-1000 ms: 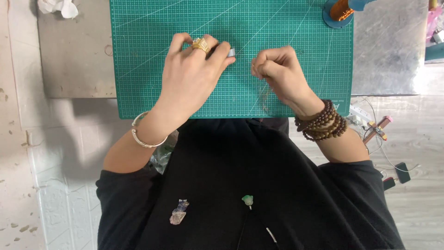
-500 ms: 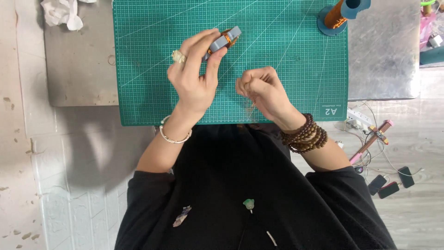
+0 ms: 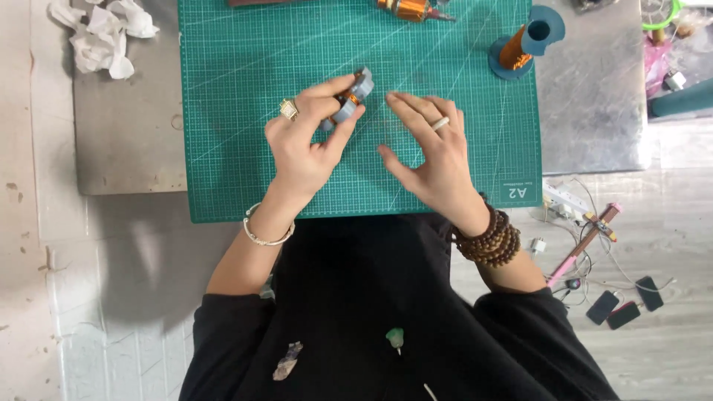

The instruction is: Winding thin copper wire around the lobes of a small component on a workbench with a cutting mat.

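My left hand (image 3: 308, 145) grips a small grey bobbin wound with copper wire (image 3: 349, 98), held between thumb and fingers just above the green cutting mat (image 3: 223, 111). A gold ring sits on that hand and a thin bangle on the wrist. My right hand (image 3: 431, 152) hovers beside it over the mat with fingers spread, holding nothing that I can make out. It wears a plain ring, and dark wooden bead bracelets (image 3: 490, 238) wrap the wrist.
A blue spool stand with a copper coil (image 3: 526, 46) stands at the mat's far right. Another copper-wound part (image 3: 408, 9) lies at the top edge. Crumpled white tissue (image 3: 100, 37) rests on the metal plate (image 3: 126, 141) at left. Cables and small tools (image 3: 594, 238) lie right.
The view has shifted and zoomed. My left hand lifted the bobbin from under its palm into its fingertips. My right hand went from a closed pinch to spread fingers.
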